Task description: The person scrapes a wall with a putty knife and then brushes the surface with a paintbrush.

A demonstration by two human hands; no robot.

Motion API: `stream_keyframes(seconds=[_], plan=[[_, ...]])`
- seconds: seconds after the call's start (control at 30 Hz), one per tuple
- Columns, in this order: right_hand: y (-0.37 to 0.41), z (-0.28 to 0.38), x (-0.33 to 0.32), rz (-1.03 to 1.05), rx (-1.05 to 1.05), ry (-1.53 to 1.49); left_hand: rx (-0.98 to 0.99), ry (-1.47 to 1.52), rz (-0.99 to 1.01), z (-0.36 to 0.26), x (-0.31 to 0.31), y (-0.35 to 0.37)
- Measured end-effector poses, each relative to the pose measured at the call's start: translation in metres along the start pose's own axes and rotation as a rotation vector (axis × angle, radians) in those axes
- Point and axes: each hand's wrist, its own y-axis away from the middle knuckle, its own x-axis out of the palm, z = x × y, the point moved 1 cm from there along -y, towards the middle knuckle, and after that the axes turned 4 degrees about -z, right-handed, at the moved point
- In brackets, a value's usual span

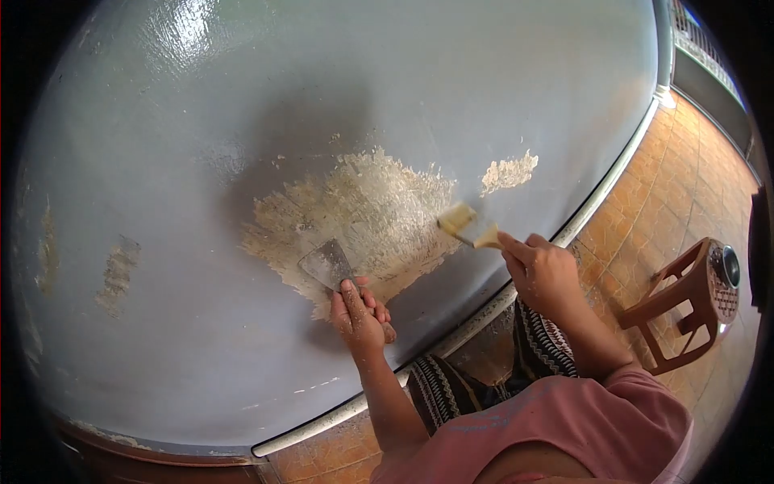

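Note:
My left hand (359,316) is closed round the handle of a putty knife (329,264). Its flat, dusty blade lies over the lower part of a large peeled patch (387,202) on a grey painted wall (201,339). In my right hand (544,273) is a paintbrush (458,221) with pale bristles, gripped by its handle. The bristle end overlaps the right edge of the peeled patch, where rough beige material shows through the paint.
Smaller bare patches show at the right (509,172) and left (118,274) of the wall. A pale pipe (322,421) runs along its base. On the orange tiled floor (637,194) stands a brown plastic stool (685,302) with a dark round container (730,266) on top.

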Motion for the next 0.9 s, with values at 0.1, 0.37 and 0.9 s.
stream_keyframes(seconds=[0.1,0.37,0.9], plan=[[0.001,-0.004,-0.005,0.027,-0.040,0.049,0.002,0.016,0.027,0.005,-0.001,0.003],[-0.066,0.020,-0.065,-0.361,-0.102,-0.104,-0.012,-0.029,0.003,0.020,-0.023,0.015],[-0.020,0.046,-0.042,0.054,-0.243,-0.009,0.007,-0.029,0.026,0.022,-0.030,0.015]])
